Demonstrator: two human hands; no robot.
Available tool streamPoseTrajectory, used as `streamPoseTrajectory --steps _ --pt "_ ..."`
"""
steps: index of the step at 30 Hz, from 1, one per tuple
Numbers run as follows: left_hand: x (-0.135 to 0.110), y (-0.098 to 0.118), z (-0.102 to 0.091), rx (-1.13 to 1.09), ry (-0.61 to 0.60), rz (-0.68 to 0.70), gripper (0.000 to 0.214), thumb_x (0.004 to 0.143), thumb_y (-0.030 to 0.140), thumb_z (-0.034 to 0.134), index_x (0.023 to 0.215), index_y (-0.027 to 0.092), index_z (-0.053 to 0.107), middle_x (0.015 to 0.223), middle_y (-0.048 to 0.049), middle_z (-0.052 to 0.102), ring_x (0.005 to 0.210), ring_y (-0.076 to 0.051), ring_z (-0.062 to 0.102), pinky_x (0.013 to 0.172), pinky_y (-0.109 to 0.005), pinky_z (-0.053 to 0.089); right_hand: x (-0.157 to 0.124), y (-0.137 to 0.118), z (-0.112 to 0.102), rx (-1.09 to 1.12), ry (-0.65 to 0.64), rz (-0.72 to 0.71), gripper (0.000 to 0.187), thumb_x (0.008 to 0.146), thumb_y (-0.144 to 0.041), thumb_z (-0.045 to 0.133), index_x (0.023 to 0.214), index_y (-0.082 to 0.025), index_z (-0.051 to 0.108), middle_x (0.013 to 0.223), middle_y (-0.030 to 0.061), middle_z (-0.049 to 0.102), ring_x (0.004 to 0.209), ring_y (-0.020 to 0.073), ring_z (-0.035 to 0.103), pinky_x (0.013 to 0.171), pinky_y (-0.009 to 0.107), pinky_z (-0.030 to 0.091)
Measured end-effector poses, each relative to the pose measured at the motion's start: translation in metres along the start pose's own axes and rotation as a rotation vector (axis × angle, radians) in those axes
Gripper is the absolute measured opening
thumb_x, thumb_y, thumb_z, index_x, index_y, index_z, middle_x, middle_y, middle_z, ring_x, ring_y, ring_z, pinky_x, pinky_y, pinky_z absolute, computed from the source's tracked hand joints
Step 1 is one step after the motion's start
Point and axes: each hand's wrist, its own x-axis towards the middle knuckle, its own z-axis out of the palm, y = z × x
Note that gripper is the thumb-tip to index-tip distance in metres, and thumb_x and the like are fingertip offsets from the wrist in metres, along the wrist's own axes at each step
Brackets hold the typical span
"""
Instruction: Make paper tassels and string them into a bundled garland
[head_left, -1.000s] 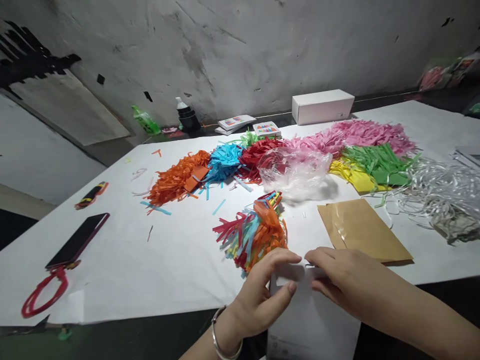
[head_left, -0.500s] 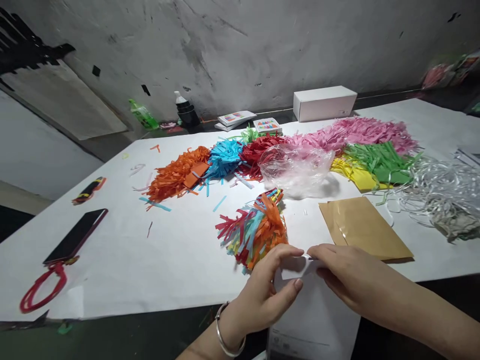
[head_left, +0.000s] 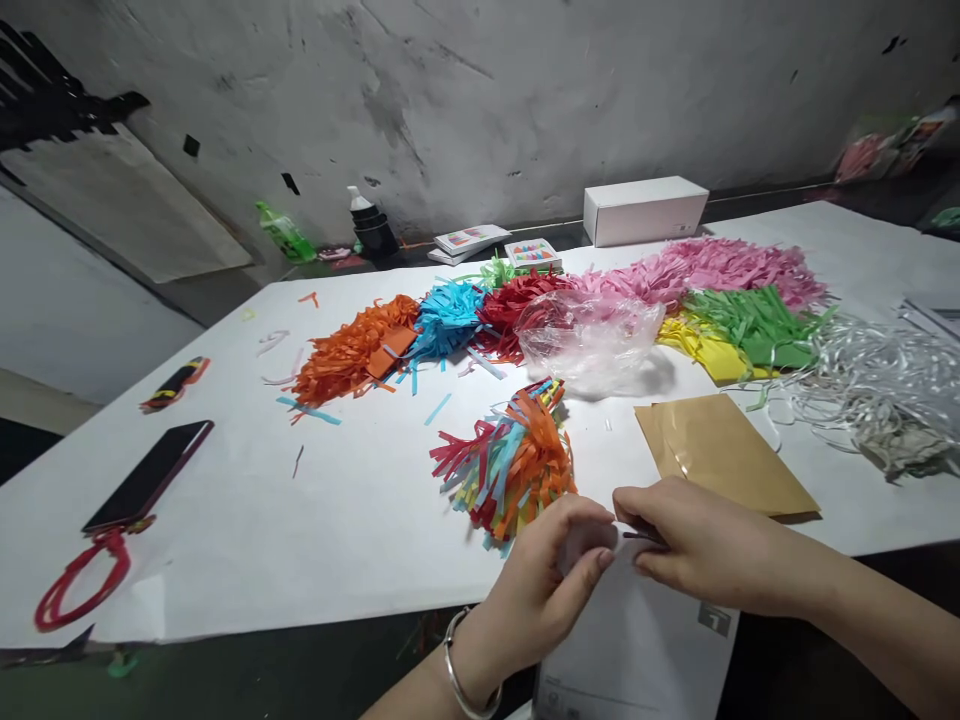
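My left hand (head_left: 551, 575), with a silver bangle at the wrist, curls its thumb and fingers around a pale, rounded piece (head_left: 587, 543) that I cannot make out. Close beside it, my right hand (head_left: 697, 540) pinches a thin dark strip (head_left: 642, 538) between thumb and bent fingers. Both hands are over a white box-like object (head_left: 637, 640) with printed marks, below the table's front edge. Just beyond the left hand lies a multicoloured tissue-paper tassel bundle (head_left: 517, 460). A brown paper envelope (head_left: 727, 450) rests behind the right hand.
Fringed paper bunches in orange (head_left: 352, 350), blue (head_left: 450, 315), red (head_left: 517, 300), pink (head_left: 697, 268), yellow (head_left: 705, 345) and green (head_left: 757, 325) line the table behind a clear plastic bag (head_left: 600, 345). White ribbon (head_left: 885, 370) tangles at right; a phone (head_left: 150, 475) lies left.
The right hand has turned, its fingers now more bent around the dark strip, which shows more. The left hand has closed in slightly. A numbered mark on the white object has come into view.
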Motion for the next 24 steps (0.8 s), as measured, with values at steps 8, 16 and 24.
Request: streamPoseTrajectory --steps 8,16,24 --pt "-0.005 -0.003 0.002 -0.048 0.164 -0.064 0.044 0.091 0.027 0.066 0.131 0.028 0.047 0.113 -0.0059 0.063 0.105 -0.02 0.06 0.09 -0.029 0.048 -0.005 0.005 -0.008 0.107 -0.085 0.067 0.029 0.09 -0.028 0.056 0.063 -0.019 0.049 0.056 -0.0037 0.052 0.051 0.0095 0.045 0.049 0.024 0.024" --pt "0.002 0.004 0.004 -0.162 0.171 -0.271 0.029 0.09 0.045 0.066 0.101 0.018 0.065 0.082 -0.003 0.064 0.069 -0.014 0.055 0.059 -0.022 0.04 -0.011 0.006 -0.004 0.203 -0.057 0.011 0.049 0.098 -0.047 0.047 0.059 -0.019 0.038 0.052 -0.0064 0.034 0.05 0.0084 0.03 0.047 0.026 0.019" --pt "0.003 0.006 0.0 -0.285 0.212 -0.349 0.036 0.088 0.051 0.066 0.096 0.016 0.067 0.078 -0.0032 0.063 0.066 -0.013 0.054 0.06 -0.022 0.04 -0.021 0.022 -0.008 0.447 -0.114 -0.039 0.05 0.099 -0.057 0.041 0.064 -0.021 0.036 0.062 -0.005 0.033 0.058 0.0113 0.034 0.053 0.025 0.025"
